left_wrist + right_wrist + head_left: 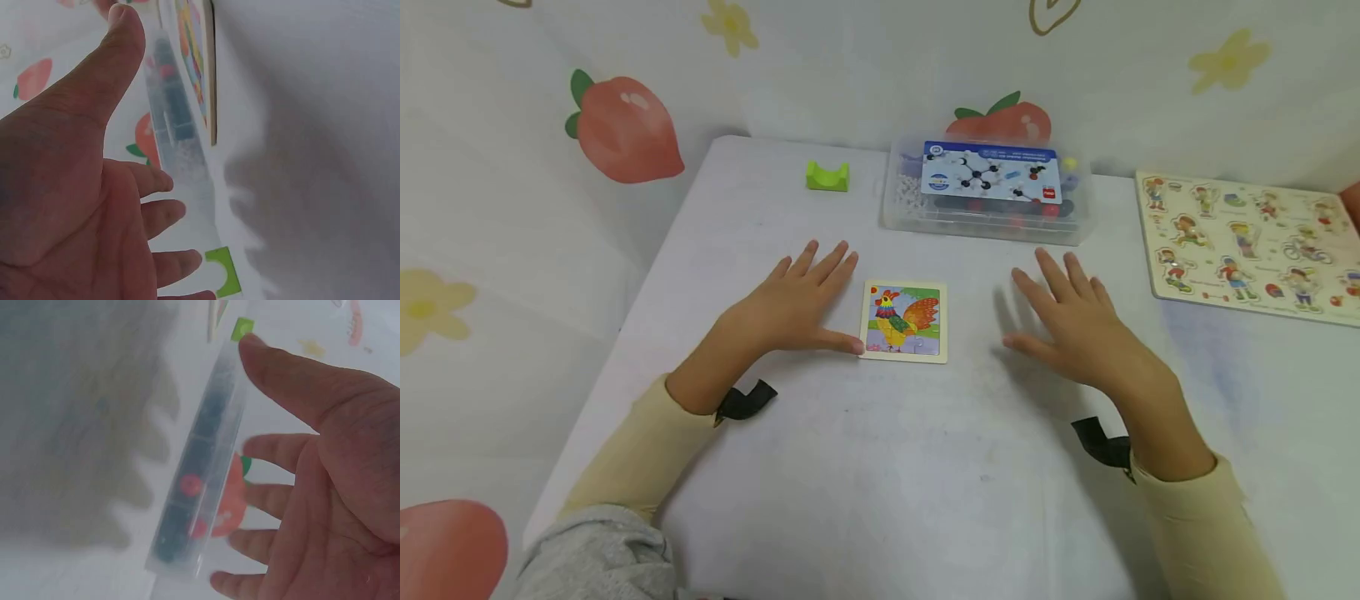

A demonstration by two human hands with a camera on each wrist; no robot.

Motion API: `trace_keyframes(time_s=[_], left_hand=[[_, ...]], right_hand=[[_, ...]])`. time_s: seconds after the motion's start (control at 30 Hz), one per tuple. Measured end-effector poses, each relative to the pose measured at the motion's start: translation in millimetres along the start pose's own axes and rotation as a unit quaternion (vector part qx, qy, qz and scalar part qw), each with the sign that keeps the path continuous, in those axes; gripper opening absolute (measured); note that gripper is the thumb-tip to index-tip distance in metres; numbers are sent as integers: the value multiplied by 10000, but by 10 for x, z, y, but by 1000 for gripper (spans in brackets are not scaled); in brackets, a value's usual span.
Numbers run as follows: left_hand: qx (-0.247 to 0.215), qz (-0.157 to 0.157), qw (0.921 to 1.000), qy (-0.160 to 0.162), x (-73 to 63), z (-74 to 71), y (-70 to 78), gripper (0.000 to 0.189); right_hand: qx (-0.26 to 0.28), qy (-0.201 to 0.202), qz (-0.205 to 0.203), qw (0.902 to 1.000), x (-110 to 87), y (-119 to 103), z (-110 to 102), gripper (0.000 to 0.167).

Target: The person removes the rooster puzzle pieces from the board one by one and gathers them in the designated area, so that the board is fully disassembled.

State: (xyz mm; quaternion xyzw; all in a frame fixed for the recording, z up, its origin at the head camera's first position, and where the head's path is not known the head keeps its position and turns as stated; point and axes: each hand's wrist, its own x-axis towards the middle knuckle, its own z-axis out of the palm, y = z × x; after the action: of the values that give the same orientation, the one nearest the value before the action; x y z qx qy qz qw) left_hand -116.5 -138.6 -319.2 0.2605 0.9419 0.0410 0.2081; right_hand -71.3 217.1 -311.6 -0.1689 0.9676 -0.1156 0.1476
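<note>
A small square jigsaw puzzle (903,322) with a colourful rooster picture and a pale wooden frame lies flat on the table. To its left my left hand (793,304) is spread with fingers straight, the thumb tip overlapping the frame's lower left corner in the head view. In the left wrist view the puzzle (211,81) shows edge-on beyond the thumb. My right hand (1071,325) hovers over the table to the right of the puzzle, fingers spread and nothing held; its shadow falls beside it.
Behind the puzzle stands a clear plastic box (985,218) of molecular model parts with a blue and white card on top. A green notched block (827,177) sits at the back left. A wooden picture board (1255,246) lies at the right. A fruit-patterned cloth (820,75) hangs behind.
</note>
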Motion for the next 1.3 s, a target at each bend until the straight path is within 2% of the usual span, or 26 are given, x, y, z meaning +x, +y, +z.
trace_keyframes(time_s=[0.17,0.4,0.67,0.8,0.93,1.3], left_hand=[[1,153,9996,-256,45,43,59,120],[-53,175,9987,-484,72,98,80,114],[48,203,9994,-282,61,121,58,106],[-30,223,9995,-225,74,134,66,105],[-37,197,9996,-194,72,141,74,104],[5,174,9997,-157,79,145,97,105]], right_hand=[[139,-35,-413,9990,120,-134,13,64],[306,-72,-700,9971,433,-415,82,50],[866,-251,-1213,9885,808,-770,189,41],[1279,-487,-1134,9841,953,-852,215,42],[1441,-679,-1060,9815,1055,-928,227,41],[1470,-622,-753,9843,1054,-985,204,35]])
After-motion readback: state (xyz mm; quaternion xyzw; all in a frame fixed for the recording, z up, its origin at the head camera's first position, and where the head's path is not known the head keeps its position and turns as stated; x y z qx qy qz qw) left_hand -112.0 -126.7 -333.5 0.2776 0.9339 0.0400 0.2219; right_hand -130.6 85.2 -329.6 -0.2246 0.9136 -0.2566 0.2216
